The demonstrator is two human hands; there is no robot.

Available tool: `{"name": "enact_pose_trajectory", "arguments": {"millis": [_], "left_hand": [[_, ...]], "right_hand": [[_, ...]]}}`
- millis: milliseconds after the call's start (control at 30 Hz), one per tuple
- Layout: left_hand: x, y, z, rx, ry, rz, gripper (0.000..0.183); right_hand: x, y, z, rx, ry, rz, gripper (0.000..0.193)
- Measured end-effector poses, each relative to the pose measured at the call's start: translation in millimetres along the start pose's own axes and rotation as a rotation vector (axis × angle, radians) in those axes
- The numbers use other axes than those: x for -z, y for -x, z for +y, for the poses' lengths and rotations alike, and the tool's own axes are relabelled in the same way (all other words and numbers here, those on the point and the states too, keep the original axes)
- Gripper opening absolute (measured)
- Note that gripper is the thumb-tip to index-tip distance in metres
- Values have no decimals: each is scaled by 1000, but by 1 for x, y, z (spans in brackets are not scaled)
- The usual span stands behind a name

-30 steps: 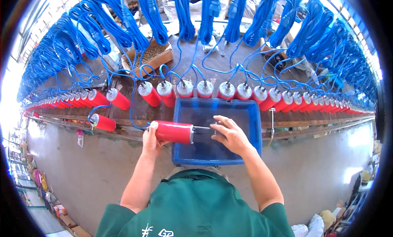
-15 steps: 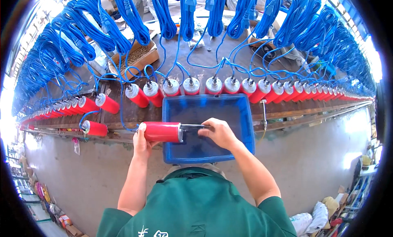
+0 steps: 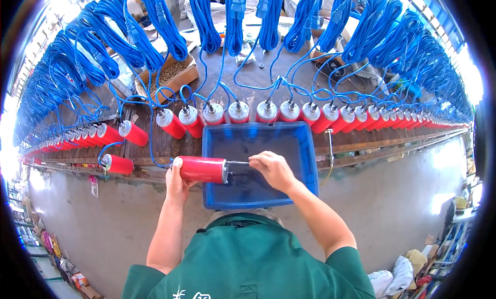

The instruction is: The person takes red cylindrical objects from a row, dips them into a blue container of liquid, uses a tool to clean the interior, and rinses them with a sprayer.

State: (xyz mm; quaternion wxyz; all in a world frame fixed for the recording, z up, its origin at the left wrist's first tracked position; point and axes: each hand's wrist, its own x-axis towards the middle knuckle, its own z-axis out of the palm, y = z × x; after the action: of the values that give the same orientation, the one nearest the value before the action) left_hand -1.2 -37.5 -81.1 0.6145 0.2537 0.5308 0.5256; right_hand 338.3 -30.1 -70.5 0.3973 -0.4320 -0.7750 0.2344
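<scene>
My left hand (image 3: 177,181) is wrapped round the left part of a red cylinder (image 3: 201,169), held level with its grey metal end facing right. A blue cable runs from its left end up toward the bench. From the metal end a thin metal rod (image 3: 238,163) sticks out to the right; whether it is a loose tool or part of the cylinder I cannot tell. My right hand (image 3: 275,170) pinches the rod's outer end with the fingers closed. Beneath both hands is a blue plastic bin (image 3: 258,201), its dark inside partly hidden by them.
A long row of red cylinders (image 3: 267,111) lines the bench (image 3: 248,71) edge. Coiled blue cables (image 3: 235,20) hang above. One cylinder (image 3: 119,164) lies left. A cardboard box (image 3: 178,82) holds small brown pieces. A metal fitting (image 3: 330,149) stands at the bin's right.
My right hand has shifted slightly and its fingers have turned on the rod. The cylinder stays level in my left hand. The whole view has moved a little.
</scene>
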Motion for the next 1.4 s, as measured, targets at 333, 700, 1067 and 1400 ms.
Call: {"name": "enact_pose_trajectory", "arguments": {"millis": [333, 700, 1067, 1400], "left_hand": [[2, 1, -2, -3, -4, -5, 60], [2, 0, 1, 8, -41, 5, 58], [4, -1, 0, 4, 5, -31, 60], [-2, 0, 3, -2, 11, -7, 56]], "right_hand": [[-2, -3, -6, -116, -130, 6, 56], [-5, 3, -7, -630, -328, -73, 54], [-11, -8, -8, -1088, -893, -84, 36], [5, 4, -4, -86, 22, -82, 39]]}}
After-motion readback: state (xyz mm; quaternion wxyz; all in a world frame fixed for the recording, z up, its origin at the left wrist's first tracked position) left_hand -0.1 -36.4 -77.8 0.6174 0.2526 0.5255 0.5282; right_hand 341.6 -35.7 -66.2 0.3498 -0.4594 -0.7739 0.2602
